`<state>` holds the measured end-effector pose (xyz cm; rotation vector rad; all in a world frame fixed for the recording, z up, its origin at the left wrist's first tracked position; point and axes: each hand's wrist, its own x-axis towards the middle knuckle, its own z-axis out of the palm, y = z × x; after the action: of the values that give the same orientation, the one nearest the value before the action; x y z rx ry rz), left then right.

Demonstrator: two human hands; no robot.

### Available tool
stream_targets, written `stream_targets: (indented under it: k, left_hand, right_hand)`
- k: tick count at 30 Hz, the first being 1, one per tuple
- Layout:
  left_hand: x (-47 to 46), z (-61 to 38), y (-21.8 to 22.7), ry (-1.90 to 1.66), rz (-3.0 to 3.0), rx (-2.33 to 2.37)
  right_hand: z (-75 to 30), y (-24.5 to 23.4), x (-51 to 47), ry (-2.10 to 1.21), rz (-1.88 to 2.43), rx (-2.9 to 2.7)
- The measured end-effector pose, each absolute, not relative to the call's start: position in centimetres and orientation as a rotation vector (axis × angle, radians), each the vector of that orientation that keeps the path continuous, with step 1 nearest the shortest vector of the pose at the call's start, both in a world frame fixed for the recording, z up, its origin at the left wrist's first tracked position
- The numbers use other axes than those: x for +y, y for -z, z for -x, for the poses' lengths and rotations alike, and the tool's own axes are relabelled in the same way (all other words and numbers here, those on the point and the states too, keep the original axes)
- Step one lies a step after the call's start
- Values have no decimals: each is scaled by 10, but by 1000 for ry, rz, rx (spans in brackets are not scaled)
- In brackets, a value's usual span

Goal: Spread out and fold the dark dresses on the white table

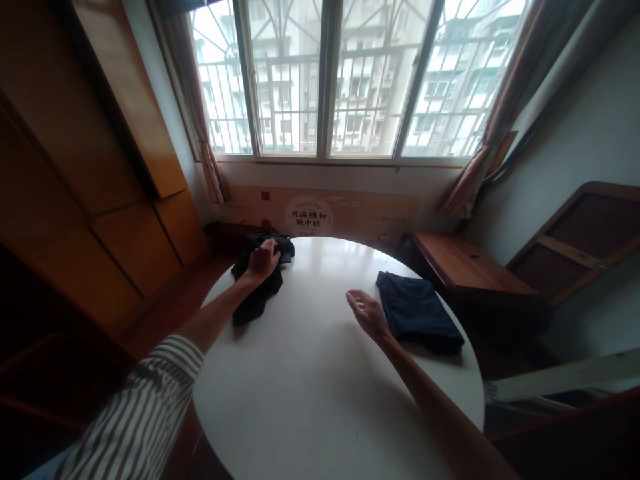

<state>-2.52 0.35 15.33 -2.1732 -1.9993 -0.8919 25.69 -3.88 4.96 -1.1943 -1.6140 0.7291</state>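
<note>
My left hand [265, 259] reaches to the table's far left side, its fingers closed on a crumpled black garment [253, 303]. The kind of garment cannot be made out from its bunched shape. Over the middle right of the white round table [300, 400], my right hand [367, 311] holds nothing, its fingers loosely curved and apart from the thumb. Just right of that hand lies a neatly folded dark blue garment [423, 312], close to the table's right edge.
Beyond the table's right edge is a brown wooden desk [473, 267]. A leaning framed panel [580, 240] rests by the right wall. Wooden cabinets [145, 247] line the left side. A flat printed box [350, 212] stands below the barred window.
</note>
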Motion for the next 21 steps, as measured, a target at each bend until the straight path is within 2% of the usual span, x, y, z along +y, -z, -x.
stream_targets:
  k: [3, 5, 7, 9, 11, 13, 17, 21]
  left_hand:
    - [-32, -9, -122, 651, 2375, -1895]
    - [-68, -38, -93, 415, 2613, -1728]
    - [-105, -64, -71, 271, 2805, -1541]
    - [-131, -78, -62, 234, 2948, -1392]
    - [-138, -79, -71, 328, 3072, -1306]
    - [-124, -72, -92, 567, 3096, -1326]
    - [-48, -47, -137, 1061, 2737, -1517]
    - [21, -29, -144, 993, 2765, -1559]
  right_hand:
    - [-251, -47, -48, -1293, 1051, -1374]
    - [-250, -43, -53, -1554, 969, -1229]
    - [-249, -37, -58, -1622, 981, -1179]
    - [-248, -33, -61, -1538, 1017, -1209]
    - [-247, -32, -61, -1399, 1015, -1276]
    - [-250, -34, -60, -1319, 1003, -1371]
    - [-267, -46, -57, -1525, 991, -1491]
    - [-292, -55, -58, -1700, 1135, -1427]
